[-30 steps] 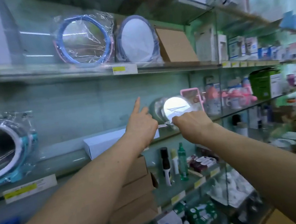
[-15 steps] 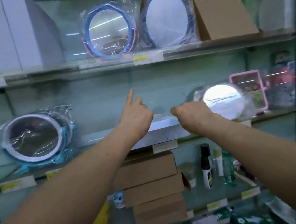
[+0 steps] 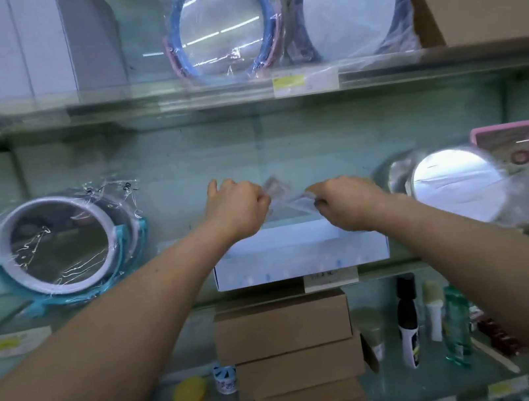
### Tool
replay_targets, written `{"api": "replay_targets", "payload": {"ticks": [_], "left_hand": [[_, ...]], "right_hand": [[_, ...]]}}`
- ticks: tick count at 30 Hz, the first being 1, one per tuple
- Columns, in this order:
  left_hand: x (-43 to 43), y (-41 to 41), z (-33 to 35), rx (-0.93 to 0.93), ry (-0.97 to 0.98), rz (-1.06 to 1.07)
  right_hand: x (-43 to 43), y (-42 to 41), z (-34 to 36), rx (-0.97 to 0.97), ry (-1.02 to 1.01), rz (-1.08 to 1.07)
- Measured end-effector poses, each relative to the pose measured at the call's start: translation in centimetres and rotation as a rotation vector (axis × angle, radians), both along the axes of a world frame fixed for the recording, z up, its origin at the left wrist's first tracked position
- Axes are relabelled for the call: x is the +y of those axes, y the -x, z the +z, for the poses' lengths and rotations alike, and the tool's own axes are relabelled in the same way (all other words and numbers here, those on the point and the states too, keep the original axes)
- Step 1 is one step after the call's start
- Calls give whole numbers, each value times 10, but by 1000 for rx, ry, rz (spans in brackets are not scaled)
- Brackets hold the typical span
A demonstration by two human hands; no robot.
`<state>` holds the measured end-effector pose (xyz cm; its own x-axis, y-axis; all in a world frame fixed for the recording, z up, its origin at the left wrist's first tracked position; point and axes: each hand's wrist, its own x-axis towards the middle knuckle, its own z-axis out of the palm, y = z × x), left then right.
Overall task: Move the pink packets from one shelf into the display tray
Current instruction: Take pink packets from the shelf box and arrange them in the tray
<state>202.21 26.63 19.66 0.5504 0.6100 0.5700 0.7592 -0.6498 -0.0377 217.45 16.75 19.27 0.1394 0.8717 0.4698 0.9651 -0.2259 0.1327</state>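
Head view: a wrapped round mirror point(image 3: 55, 247) stands at far left. Beside it, the left hand point(image 3: 240, 207) curls round a blurred pink packet point(image 3: 275, 187) above the white tray point(image 3: 300, 260). Close by but not touching, the right hand point(image 3: 348, 202) pinches a second packet point(image 3: 301, 202), too blurred to tell its colour. Another mirror point(image 3: 455, 187) stands at right.

Nothing legible here tbh. The shelf price tags point(image 3: 305, 81) have yellow patches but the print's pure blur, and the little blue marks along the white tray point(image 3: 301, 264) front are equally smeared.
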Motion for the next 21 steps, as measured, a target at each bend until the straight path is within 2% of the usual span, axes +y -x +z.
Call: {"api": "replay_targets", "payload": {"ticks": [5,8,12,17,21], "left_hand": [[22,-1,-1,-665,667,-230],[37,-1,-5,-940,999,-296],[47,-4,-12,-1063,1266,-343],[49,-14,-14,-1098,1414,-389],[49,-18,-19,-1113,1460,-396]], "right_hand": [[19,-15,-4,492,-84,87],[27,-24,-8,800,-170,141],[36,-35,-15,1093,-243,183],[52,-41,-19,1532,-274,293],[59,-46,-20,1606,-235,309]]}}
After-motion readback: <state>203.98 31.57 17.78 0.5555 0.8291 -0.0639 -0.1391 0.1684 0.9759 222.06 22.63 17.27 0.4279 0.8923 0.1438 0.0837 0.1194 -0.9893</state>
